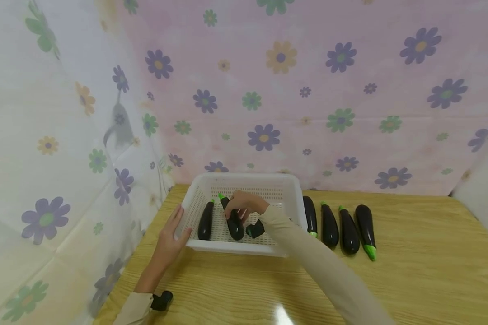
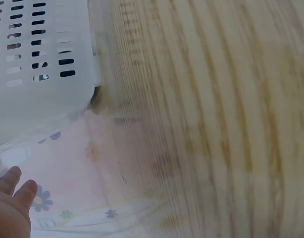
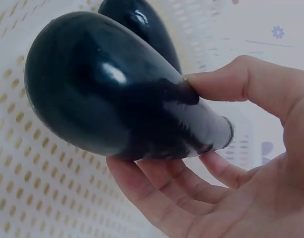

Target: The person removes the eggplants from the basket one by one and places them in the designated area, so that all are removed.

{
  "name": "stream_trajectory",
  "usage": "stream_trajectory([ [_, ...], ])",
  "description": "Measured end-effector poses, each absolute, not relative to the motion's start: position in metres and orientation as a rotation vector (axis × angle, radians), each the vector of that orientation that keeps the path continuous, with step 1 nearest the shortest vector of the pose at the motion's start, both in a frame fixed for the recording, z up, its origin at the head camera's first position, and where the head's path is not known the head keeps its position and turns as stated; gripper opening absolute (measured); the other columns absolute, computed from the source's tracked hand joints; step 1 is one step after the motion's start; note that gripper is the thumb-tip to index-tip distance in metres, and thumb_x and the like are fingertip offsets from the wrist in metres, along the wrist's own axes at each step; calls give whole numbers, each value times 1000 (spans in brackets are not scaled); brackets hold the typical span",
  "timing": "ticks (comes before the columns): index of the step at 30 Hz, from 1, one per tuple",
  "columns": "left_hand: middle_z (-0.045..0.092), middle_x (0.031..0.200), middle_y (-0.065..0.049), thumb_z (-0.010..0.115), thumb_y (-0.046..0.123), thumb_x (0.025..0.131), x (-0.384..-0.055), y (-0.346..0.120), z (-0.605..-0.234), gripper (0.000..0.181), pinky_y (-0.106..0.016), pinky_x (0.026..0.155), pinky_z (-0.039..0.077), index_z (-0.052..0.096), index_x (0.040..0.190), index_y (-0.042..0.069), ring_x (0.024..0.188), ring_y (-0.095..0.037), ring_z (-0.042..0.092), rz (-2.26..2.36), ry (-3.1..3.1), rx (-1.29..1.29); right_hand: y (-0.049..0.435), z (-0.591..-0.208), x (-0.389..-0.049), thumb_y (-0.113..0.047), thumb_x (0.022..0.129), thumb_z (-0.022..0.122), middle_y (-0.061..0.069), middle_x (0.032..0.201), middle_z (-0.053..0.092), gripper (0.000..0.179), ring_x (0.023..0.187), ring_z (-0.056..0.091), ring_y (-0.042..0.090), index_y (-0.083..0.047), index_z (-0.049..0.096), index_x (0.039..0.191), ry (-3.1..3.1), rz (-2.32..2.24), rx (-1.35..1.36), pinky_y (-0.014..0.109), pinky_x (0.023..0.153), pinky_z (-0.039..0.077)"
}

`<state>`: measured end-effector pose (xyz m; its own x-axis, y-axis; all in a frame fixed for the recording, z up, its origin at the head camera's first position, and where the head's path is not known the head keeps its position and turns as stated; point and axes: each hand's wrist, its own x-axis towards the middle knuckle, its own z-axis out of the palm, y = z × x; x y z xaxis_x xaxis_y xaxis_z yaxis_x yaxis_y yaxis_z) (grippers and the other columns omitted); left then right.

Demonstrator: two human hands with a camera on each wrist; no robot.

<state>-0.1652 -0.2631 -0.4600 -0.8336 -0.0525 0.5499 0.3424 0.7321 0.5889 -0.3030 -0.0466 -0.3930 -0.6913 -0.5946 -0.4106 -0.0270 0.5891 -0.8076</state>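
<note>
A wood-grain table (image 1: 423, 253) runs out from beneath the white basket (image 1: 244, 248), with most of its surface to the basket's right. Up behind the basket hangs a pink flowered cloth (image 1: 280, 99), and a paler flowered cloth (image 1: 44, 189) closes off the basket's left.

Inside the basket now, two eggplants! The resting eggplant (image 1: 205, 223) lies by the basket's left wall, green stem towards the back. Just to its right, nearer the basket's middle, is the gripped eggplant (image 1: 235, 228): the right hand (image 1: 244, 203) has it, thumb on one side, curled fingers on the other, thick end towards the basket's near rim. Whether it touches the basket floor, I cannot tell.

The left hand (image 1: 171, 237) lies at the basket's left near corner, fingers fairly straight against the side, thumb spread away. Right of the basket, four more eggplants (image 1: 348, 232) line up, the first just beside its wall.
</note>
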Motion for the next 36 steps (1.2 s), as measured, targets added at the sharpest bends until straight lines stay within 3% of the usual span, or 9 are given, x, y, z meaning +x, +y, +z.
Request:
stream_trajectory([
  [5, 30, 140, -11, 64, 15, 79, -164, -262, -458, 63, -49, 95, 30, 35, 134, 1, 125, -30, 30, -972, -2385, -225, -32, -381, -304, -9, 71, 66, 14, 86, 60, 18, 77, 58, 34, 0, 61, 85, 2131, -1077, -548, 42, 59, 51],
  [17, 26, 142, -5, 63, 17, 80, -165, -262, -457, 64, -49, 95, 31, 33, 135, 4, 125, -29, 29, -994, -2416, -207, -2, -364, -299, -11, 71, 67, 16, 99, 50, 49, 84, 56, 34, -4, 40, 111, 2157, -1121, -527, 39, 60, 51],
  [28, 26, 142, -5, 63, 16, 80, -165, -262, -458, 64, -49, 95, 29, 33, 135, 2, 126, -29, 29, -986, -2395, -232, 20, -352, -292, -12, 70, 68, 17, 95, 55, 56, 83, 55, 33, -7, 36, 116, 2146, -1147, -543, 40, 61, 51],
  [36, 28, 141, -5, 63, 17, 80, -164, -262, -458, 63, -48, 96, 29, 34, 134, 2, 125, -28, 29, -978, -2382, -226, 36, -340, -287, -10, 72, 67, 16, 97, 55, 52, 79, 57, 27, -8, 39, 115, 2149, -1162, -537, 41, 60, 51],
])
